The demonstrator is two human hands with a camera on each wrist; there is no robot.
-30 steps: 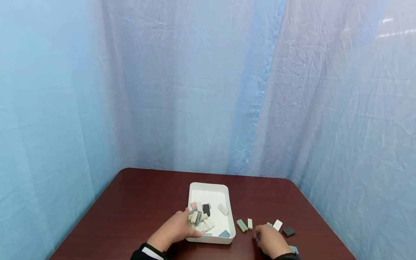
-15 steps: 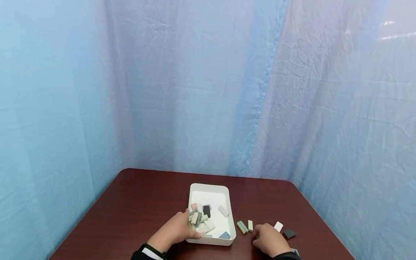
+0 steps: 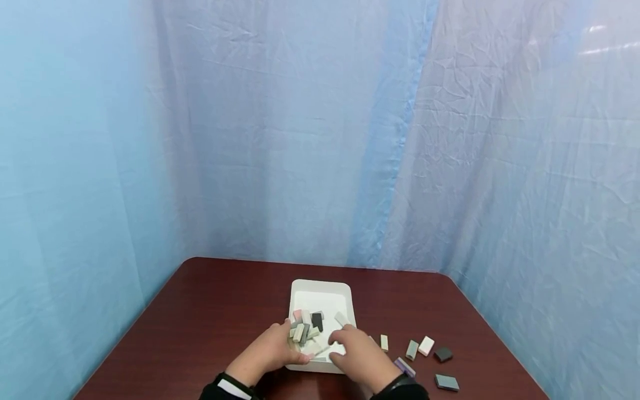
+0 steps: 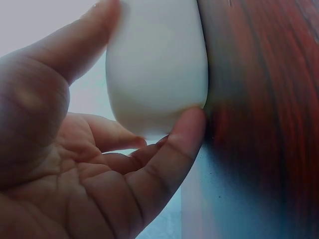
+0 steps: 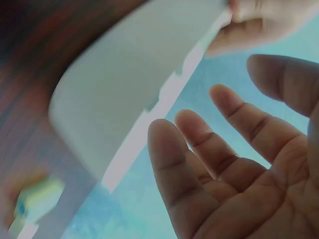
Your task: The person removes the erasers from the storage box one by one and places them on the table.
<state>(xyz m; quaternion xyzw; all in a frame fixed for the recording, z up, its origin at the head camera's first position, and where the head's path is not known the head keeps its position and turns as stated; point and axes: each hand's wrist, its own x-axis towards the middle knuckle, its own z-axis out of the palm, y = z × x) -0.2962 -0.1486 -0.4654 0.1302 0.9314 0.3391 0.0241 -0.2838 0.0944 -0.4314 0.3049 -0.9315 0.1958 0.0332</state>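
Observation:
A white plastic tray (image 3: 320, 289) holds a loose pile of small rectangular blocks (image 3: 306, 331) in white, cream, grey, pink and black. My left hand (image 3: 270, 349) grips the tray's near left corner. In the left wrist view, the thumb lies at the rim of the white tray (image 4: 159, 64) and the other fingers press against its outer wall. Over the tray's near right side is my right hand (image 3: 362, 355), covering that corner. The right wrist view shows the right hand (image 5: 239, 174) with fingers spread and gently bent, nothing between them.
Right of the tray on the dark red table (image 3: 240, 294) lie a cream block (image 3: 384, 343), a purple block (image 3: 405, 367), a grey-green block (image 3: 412, 350), a white block (image 3: 426, 345), a black block (image 3: 443, 354) and a blue-grey block (image 3: 446, 382). Blue curtains (image 3: 300, 139) surround the table.
My right hand has moved left from the loose blocks to above the tray, exposing the purple and grey-green blocks and hiding the tray's near right corner. My left hand keeps its grip.

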